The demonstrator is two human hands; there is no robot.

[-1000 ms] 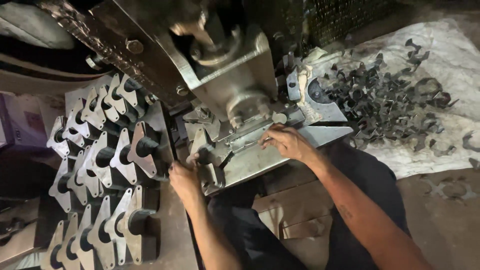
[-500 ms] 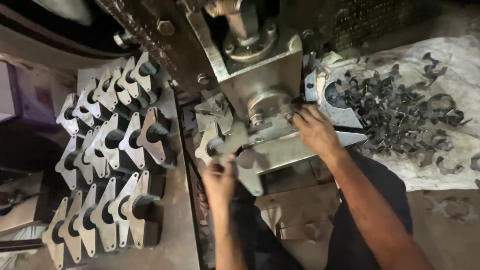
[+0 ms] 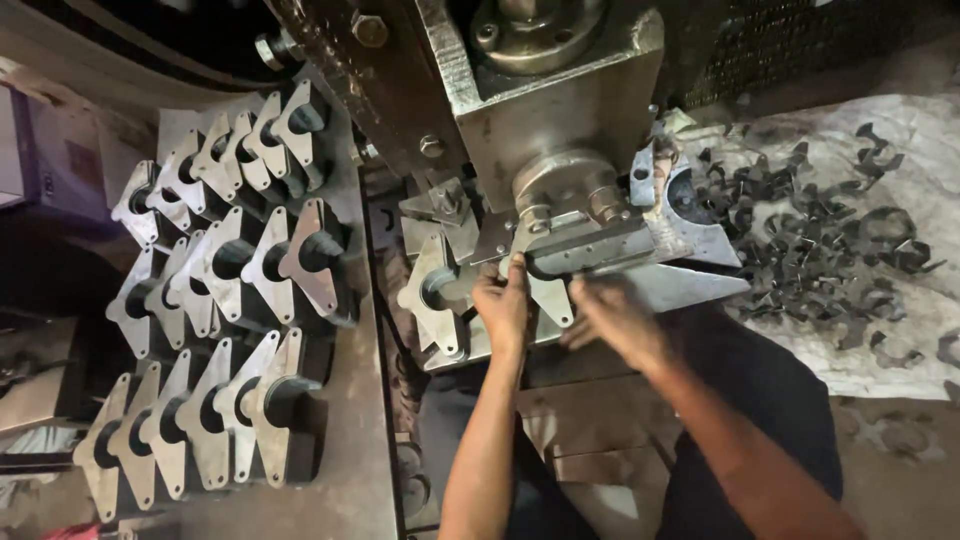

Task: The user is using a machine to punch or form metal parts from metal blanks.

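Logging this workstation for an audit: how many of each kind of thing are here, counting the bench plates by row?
Rows of flanged metal plates on the bench: 3
Hands, left hand and right hand: 2
Press: 1
Heap of dark scrap rings: 1
Total: 7
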